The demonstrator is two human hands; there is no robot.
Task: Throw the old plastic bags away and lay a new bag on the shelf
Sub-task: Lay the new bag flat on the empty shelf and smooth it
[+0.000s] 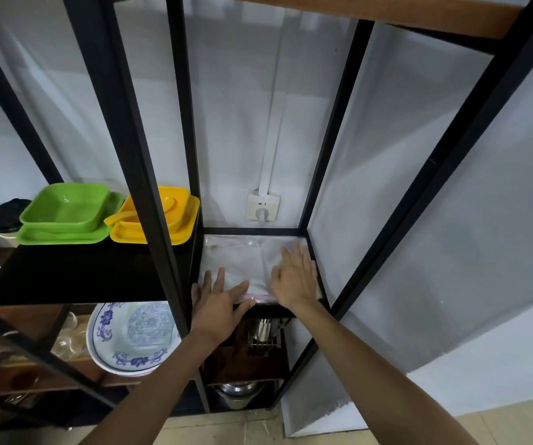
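Observation:
A clear plastic bag point(242, 258) lies flat over the narrow right-hand shelf point(255, 232) of the black metal rack, with a pink strip along its front edge. My left hand point(217, 303) presses palm-down on the bag's front left corner, fingers spread. Flat on the bag's right side lies my right hand point(295, 279), fingers apart and pointing toward the wall. Neither hand grips anything. No other plastic bag shows in the head view.
Black uprights point(175, 155) frame the shelf on both sides. Green dishes point(66, 213) and yellow dishes point(162, 220) stand on the left shelf. A wall socket point(262, 207) sits behind. Below are a blue-patterned plate point(133, 335), metal utensils point(263, 332) and a pot point(239, 393).

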